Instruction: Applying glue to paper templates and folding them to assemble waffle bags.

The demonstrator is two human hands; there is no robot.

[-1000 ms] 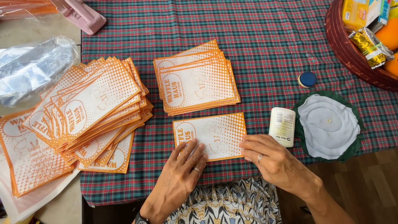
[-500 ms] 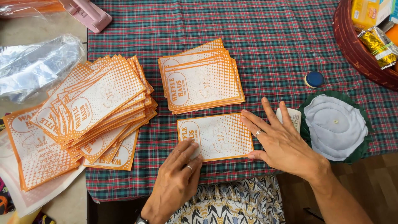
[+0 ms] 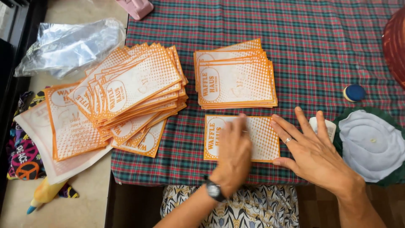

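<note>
A single orange-and-white paper sleeve (image 3: 261,137) lies flat on the plaid tablecloth (image 3: 295,50) near the front edge. My left hand (image 3: 233,154) rests palm-down across its middle, blurred with motion. My right hand (image 3: 310,150) lies flat with fingers spread on the sleeve's right end, covering most of a small white bottle (image 3: 327,126). A neat stack of the same sleeves (image 3: 234,78) sits just behind. A larger fanned pile of sleeves (image 3: 130,90) spreads to the left, partly off the cloth.
A white cloth on a dark green mat (image 3: 371,143) lies at the right, with a blue cap (image 3: 354,93) behind it. A red basket (image 3: 396,38) stands at the far right, a clear plastic bag (image 3: 67,46) at far left, and a pink object (image 3: 135,7) at the back.
My left hand has slid up onto the middle of the single sleeve. My right hand has gone from beside the white bottle to lying flat, fingers spread, over it and the sleeve's end.
</note>
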